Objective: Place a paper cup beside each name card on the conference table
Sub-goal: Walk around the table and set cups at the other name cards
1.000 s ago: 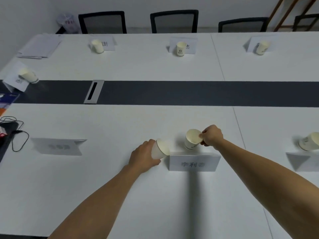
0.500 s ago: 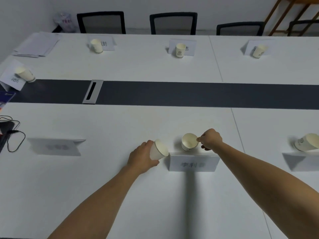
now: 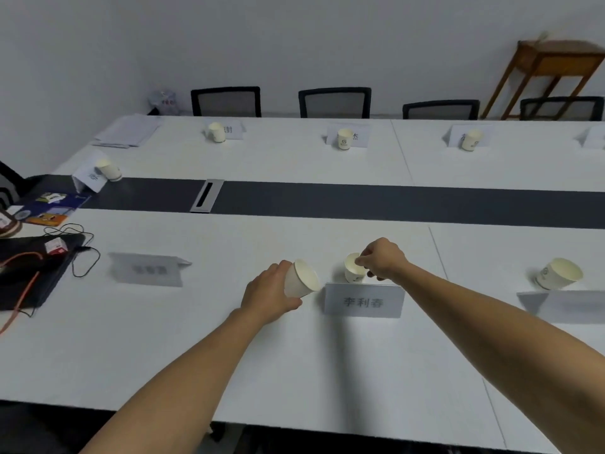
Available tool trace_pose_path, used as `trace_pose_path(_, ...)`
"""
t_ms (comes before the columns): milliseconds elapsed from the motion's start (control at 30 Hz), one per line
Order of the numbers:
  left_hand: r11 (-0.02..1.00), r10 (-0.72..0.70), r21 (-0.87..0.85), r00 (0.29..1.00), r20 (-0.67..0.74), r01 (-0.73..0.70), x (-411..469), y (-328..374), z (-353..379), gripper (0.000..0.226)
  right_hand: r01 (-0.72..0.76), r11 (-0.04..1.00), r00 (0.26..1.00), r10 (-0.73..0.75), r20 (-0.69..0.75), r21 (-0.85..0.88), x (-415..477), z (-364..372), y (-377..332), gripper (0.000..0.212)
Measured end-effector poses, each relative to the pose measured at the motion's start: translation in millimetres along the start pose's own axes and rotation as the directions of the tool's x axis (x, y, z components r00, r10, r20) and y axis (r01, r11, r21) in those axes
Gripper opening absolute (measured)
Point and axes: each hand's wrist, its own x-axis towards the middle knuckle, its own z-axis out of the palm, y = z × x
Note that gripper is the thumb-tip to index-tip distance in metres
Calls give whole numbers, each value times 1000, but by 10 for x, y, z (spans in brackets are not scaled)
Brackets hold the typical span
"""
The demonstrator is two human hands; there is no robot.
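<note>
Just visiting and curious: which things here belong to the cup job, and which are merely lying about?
Job: tilted cup held by the left hand; second cup pinched by the right hand; near name card; cupless name card to its left.
Lying about: paper stack; booklets; chairs; wooden stand.

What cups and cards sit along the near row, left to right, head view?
Blurred card → left grip → tilted cup → upright cup → right cup. Centre card and right card overlap cups; skipped.
</note>
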Motion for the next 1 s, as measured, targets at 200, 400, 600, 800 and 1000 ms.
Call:
trace_pose_path(200, 991, -131, 14, 988, -81, 133, -876, -306, -145, 70, 170, 975, 984, -161, 71, -143, -535, 326, -300, 24)
trace_pose_path(400, 958, -281, 17, 948, -146, 287, -1832, -924, -304, 71, 322, 927, 935, -280, 216, -193, -1126, 929, -864, 22)
trace_pose_path(600, 927, -372, -44, 899, -230, 373, -2412, -1667, -622, 69, 444, 866, 883, -379, 276, -230, -1498, 1573, -1745, 24)
trace_pose_path(800, 923, -382, -53, 888, -254, 382, -2851, -2811, -1072, 69, 476, 864, 854, -411, 318, -163, -1779, 2588, -2774, 22)
trace_pose_path(1000, 919, -386, -23, 885, -261, 394, -3093, -3842, -1667, 71, 460, 887, 833, -411, 371, -49, -2113, 3473, -3619, 18)
